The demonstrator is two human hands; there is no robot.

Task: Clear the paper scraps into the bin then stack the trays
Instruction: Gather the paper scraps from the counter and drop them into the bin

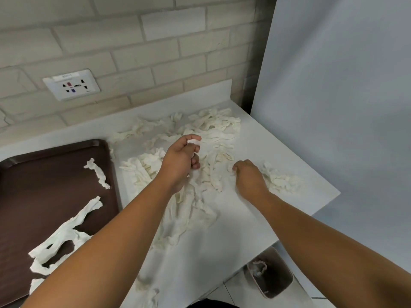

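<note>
The paper scraps (213,165) lie thick across the white table (244,218), with a few more on the brown tray (44,185) at the left. The bin (280,281) stands below the table's near right corner, a scrap or two already in it. The left hand (180,162) pinches a single strip between thumb and forefinger, just above the heap. The right hand (249,176) lies knuckles-up with fingers curled down into the scraps, though I cannot tell whether it has a hold. Picking strip by strip looks slow. It is better to rake the heap together with both hands, gather full handfuls, and carry them low over the bin so none drift wide.
</note>
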